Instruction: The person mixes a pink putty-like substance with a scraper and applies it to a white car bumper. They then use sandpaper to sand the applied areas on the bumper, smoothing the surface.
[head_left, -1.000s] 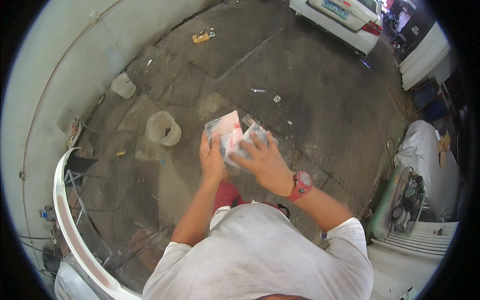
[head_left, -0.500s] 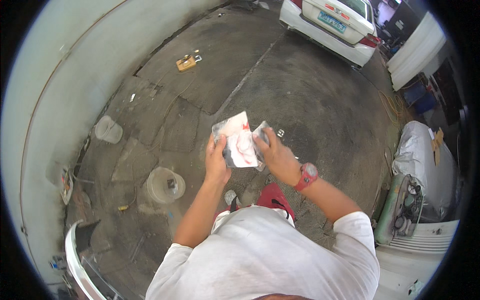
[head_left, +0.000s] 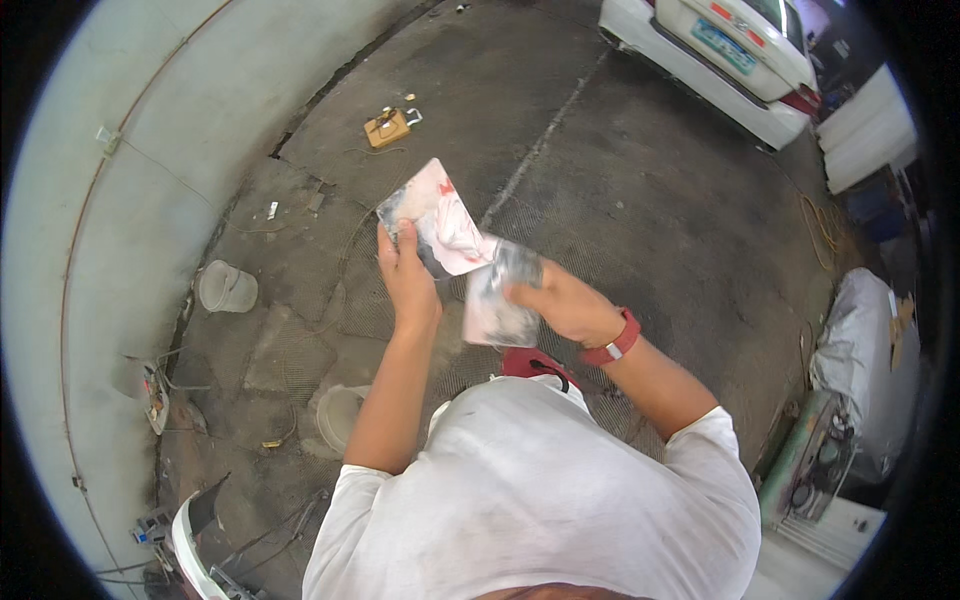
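I have the pink-white paste (head_left: 455, 235) in the middle of my view, heaped with red streaks on a flat, smeared plate (head_left: 422, 190) held out in front of the body, over the floor. The left hand (head_left: 408, 278) carries that plate, its grip closed on the near edge with the thumb laid on top. The right hand (head_left: 572, 302) has its grip closed too, pinching a second flat piece (head_left: 497, 300), grey and pink with smears and blurred at the edges. The two flat pieces overlap at one corner as I see them; whether they touch there, I cannot tell.

I read the step in hand as working the paste, blending or gathering it — the red streaks suggest the mix is not yet even. As I judge it, the next move calls for a steady, fairly level left plate and a flat, light stroke from the right — too steep a tilt could let paste slide off the edge.

Farther out, a pale bucket (head_left: 338, 418) stands beside the left forearm, and a white car (head_left: 720, 65) is parked well beyond.
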